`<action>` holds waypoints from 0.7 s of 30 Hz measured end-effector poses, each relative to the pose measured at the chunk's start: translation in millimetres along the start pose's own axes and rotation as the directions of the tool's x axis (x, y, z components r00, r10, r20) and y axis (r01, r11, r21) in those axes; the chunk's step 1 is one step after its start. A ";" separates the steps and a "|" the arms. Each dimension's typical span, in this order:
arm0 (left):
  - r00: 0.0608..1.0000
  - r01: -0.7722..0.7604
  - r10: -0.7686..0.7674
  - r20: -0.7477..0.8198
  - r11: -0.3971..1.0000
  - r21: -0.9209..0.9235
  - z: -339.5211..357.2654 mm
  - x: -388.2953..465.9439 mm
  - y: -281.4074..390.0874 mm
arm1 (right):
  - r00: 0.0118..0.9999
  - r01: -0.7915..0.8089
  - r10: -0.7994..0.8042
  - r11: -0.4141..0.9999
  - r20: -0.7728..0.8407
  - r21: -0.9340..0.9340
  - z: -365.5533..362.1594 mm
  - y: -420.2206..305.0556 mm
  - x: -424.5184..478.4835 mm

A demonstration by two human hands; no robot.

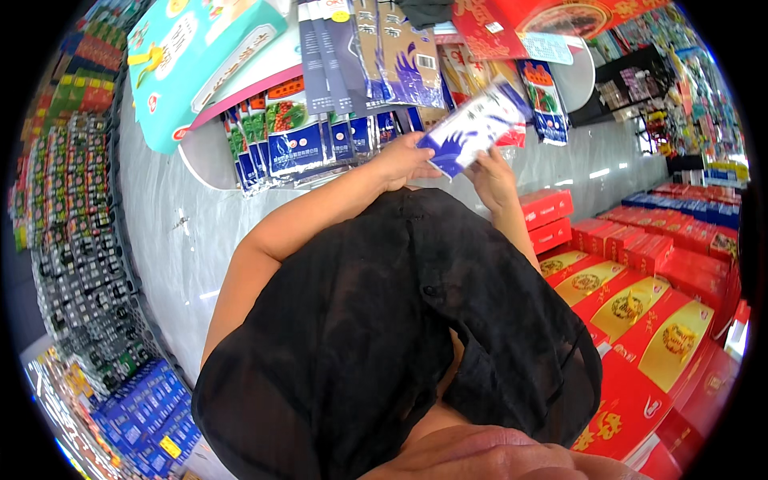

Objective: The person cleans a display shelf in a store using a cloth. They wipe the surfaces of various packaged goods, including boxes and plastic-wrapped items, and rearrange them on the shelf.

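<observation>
A flat white and blue printed plastic packet [474, 131] is tilted between both hands, above a table of packaged goods. My left hand [408, 161] holds its lower left end with the thumb on top. My right hand [493, 175] grips the lower right edge. Just behind it lie brown and blue packets [411, 66] and grey-purple packets [327, 60]. Blue packets with pictures of red and green food [294, 129] form an overlapping row to the left. Another such packet [543, 102] lies to the right.
A turquoise box [198, 66] stands at the table's left, red packaging [486, 27] at the back. The table's white rounded edge [201, 162] faces me. Shelves of small packaged goods [72, 180] line the left; red and gold gift boxes [624, 306] are stacked at right on the grey floor.
</observation>
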State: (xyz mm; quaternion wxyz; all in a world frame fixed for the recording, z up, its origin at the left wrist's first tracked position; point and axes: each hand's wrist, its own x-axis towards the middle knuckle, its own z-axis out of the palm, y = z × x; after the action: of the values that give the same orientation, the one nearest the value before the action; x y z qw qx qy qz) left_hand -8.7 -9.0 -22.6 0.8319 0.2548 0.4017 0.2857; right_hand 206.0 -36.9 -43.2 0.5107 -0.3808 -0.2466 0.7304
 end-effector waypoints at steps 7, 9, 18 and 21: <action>0.992 -0.065 0.064 -0.112 0.998 0.000 -3.8 1.2 3.6 | 0.998 -0.001 -0.033 0.834 -0.053 -0.551 36.0 4.7 27.2; 0.997 -0.009 0.015 -0.079 0.996 0.083 -11.1 -1.6 5.9 | 0.996 0.024 -0.068 0.801 -0.050 -0.599 38.4 7.0 37.4; 0.995 0.033 -0.019 -0.095 0.989 0.146 -29.4 -12.9 11.1 | 0.976 -0.014 -0.179 0.508 -0.121 -0.861 27.2 -16.7 69.4; 0.996 0.027 -0.013 -0.094 0.988 0.154 -33.1 -16.6 15.1 | 0.959 -0.004 -0.284 0.041 -0.016 -0.999 25.0 -23.2 71.9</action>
State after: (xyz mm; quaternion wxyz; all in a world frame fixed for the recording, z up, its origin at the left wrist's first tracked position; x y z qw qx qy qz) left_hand -48.3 -3.2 -22.1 0.7929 0.3013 0.4633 0.2567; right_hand 185.3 39.3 -33.0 0.2010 -0.6745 -0.6604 0.2619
